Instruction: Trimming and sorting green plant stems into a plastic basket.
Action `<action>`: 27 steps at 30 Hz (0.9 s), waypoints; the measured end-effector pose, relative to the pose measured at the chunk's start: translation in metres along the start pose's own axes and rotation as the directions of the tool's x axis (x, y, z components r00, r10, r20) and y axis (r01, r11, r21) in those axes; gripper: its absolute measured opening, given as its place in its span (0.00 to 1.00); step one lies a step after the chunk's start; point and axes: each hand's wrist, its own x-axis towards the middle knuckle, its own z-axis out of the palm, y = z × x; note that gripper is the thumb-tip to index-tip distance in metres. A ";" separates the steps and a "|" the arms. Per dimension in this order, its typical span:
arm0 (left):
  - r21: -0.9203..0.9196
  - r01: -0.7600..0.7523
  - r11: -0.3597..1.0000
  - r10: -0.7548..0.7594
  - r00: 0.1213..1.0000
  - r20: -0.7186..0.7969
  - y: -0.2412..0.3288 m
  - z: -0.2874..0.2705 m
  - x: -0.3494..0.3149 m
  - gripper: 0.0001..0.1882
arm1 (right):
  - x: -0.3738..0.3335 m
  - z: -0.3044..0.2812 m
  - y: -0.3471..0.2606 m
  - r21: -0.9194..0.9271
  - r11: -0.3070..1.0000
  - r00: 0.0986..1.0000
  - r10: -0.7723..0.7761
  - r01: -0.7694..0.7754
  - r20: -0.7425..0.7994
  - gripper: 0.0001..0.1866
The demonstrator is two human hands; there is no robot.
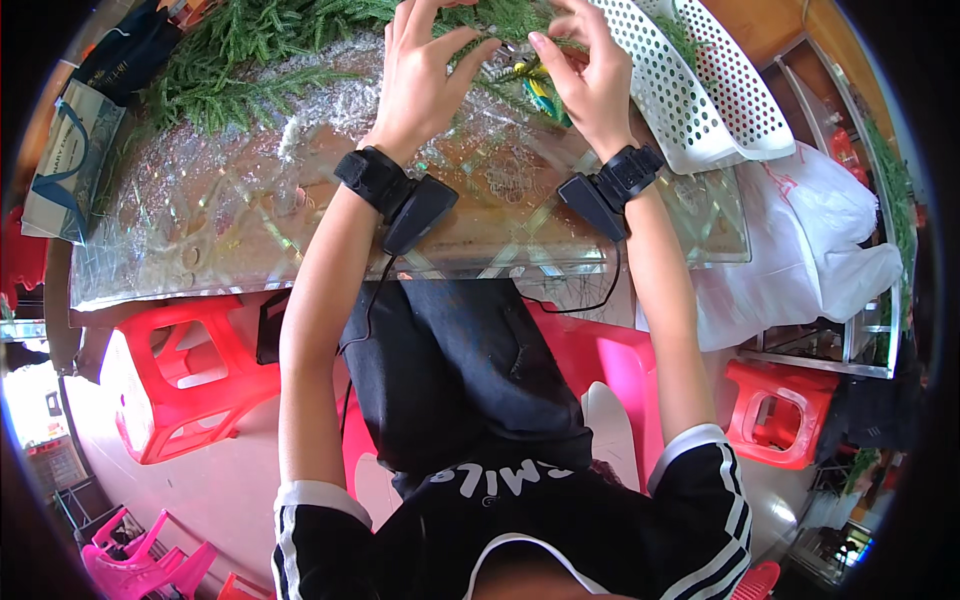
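Both hands are at the far edge of the view, above a heap of artificial pine branches (250,65). My left hand (422,75) has its thumb and forefinger bent inward around a thin green sprig (485,48); some of its fingertips are cut off by the frame. Across from it, my right hand (597,90) curls thumb and fingers toward the same greenery, and what lies in its grip is hard to make out. Just beneath the right thumb is a small tool with yellow and green handles (541,92), apparently pliers, partly covered by needles.
White flakes and bits litter the table's clear plastic cover (300,215). A white perforated basket (680,100) leans at the right, beside a white plastic bag (800,240). A paper bag (75,155) stands at the left edge. Red stools (190,375) sit below the table.
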 end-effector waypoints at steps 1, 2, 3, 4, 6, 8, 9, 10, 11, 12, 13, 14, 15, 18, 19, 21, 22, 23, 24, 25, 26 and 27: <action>0.005 0.000 1.000 0.000 1.000 0.000 -0.007 0.004 -0.002 0.09 | 0.002 0.000 -0.006 0.004 1.000 1.000 -0.003 0.003 0.002 0.17; -0.074 -0.128 0.989 0.119 0.986 -0.120 -0.020 0.015 -0.005 0.09 | 0.004 0.001 -0.011 -0.064 0.991 0.993 -0.119 0.118 -0.012 0.18; -0.137 -0.262 0.955 0.224 0.943 -0.245 -0.035 0.026 -0.008 0.09 | 0.006 0.002 -0.015 -0.133 0.965 0.973 -0.232 0.228 -0.019 0.19; -0.190 -0.398 0.897 0.309 0.875 -0.374 -0.035 0.030 -0.006 0.10 | 0.006 0.000 -0.015 -0.210 0.921 0.941 -0.339 0.327 -0.019 0.19; -0.199 -0.187 0.962 0.141 0.964 -0.224 -0.019 0.027 -0.008 0.10 | 0.005 -0.006 0.005 -0.250 0.898 0.931 -0.361 0.363 0.056 0.19; -0.092 0.240 0.967 -0.233 0.970 0.072 0.002 0.013 -0.006 0.10 | 0.005 -0.009 0.024 -0.299 0.840 0.890 -0.405 0.452 0.210 0.20; -0.086 0.240 0.967 -0.234 0.970 0.070 -0.004 0.015 -0.008 0.10 | 0.005 -0.007 0.027 -0.294 0.840 0.888 -0.409 0.456 0.210 0.20; -0.175 0.055 0.983 -0.066 0.996 -0.055 -0.017 0.023 -0.011 0.10 | 0.005 -0.005 0.031 -0.299 0.819 0.871 -0.439 0.489 0.220 0.21; -0.242 -0.139 0.960 0.094 0.977 -0.190 -0.016 0.024 -0.005 0.10 | 0.005 -0.003 0.028 -0.308 0.798 0.855 -0.465 0.517 0.231 0.23; -0.281 -0.334 0.900 0.236 0.914 -0.331 -0.014 0.024 -0.002 0.10 | 0.006 -0.003 0.026 -0.316 0.776 0.838 -0.489 0.545 0.243 0.25; -0.283 -0.334 0.899 0.236 0.914 -0.330 -0.011 0.023 -0.002 0.10 | 0.006 -0.002 0.024 -0.317 0.777 0.838 -0.488 0.544 0.243 0.25; -0.228 -0.148 0.962 0.106 0.976 -0.190 -0.006 0.021 -0.007 0.10 | 0.005 0.000 0.022 -0.319 0.796 0.858 -0.481 0.514 0.181 0.18; -0.145 0.035 0.989 -0.044 0.997 -0.057 0.000 0.019 -0.011 0.10 | 0.004 0.002 0.019 -0.319 0.815 0.874 -0.472 0.483 0.119 0.12; -0.095 0.018 0.995 -0.026 0.996 -0.085 -0.010 0.025 -0.011 0.10 | 0.007 0.006 0.018 -0.321 0.816 0.871 -0.487 0.481 0.067 0.06; -0.125 -0.178 0.976 0.145 0.961 -0.236 -0.021 0.031 -0.011 0.09 | 0.008 0.007 0.020 -0.326 0.798 0.856 -0.511 0.507 0.080 0.06; -0.136 -0.370 0.919 0.295 0.874 -0.386 -0.021 0.034 -0.012 0.09 | 0.009 0.006 0.028 -0.338 0.781 0.844 -0.528 0.526 0.095 0.06; -0.138 -0.181 0.974 0.144 0.959 -0.243 -0.009 0.032 -0.013 0.09 | 0.007 0.002 0.033 -0.340 0.792 0.857 -0.505 0.507 0.102 0.06; -0.100 0.010 0.995 -0.020 0.995 -0.098 0.006 0.021 -0.011 0.09 | 0.007 0.002 0.034 -0.335 0.801 0.865 -0.490 0.495 0.108 0.06; -0.035 0.195 0.980 -0.193 0.980 0.040 0.014 0.016 -0.009 0.08 | 0.007 0.001 0.035 -0.330 0.811 0.873 -0.474 0.483 0.114 0.06; -0.037 0.194 0.980 -0.192 0.981 0.040 0.007 0.023 -0.009 0.08 | 0.007 0.000 0.035 -0.332 0.810 0.873 -0.473 0.483 0.114 0.06; -0.090 -0.016 0.996 0.005 0.992 -0.124 0.001 0.026 -0.004 0.08 | 0.008 0.001 0.034 -0.295 0.853 0.902 -0.413 0.431 0.124 0.07; -0.108 -0.232 0.967 0.192 0.937 -0.291 -0.004 0.029 0.002 0.08 | 0.008 0.002 0.033 -0.258 0.890 0.927 -0.350 0.375 0.137 0.07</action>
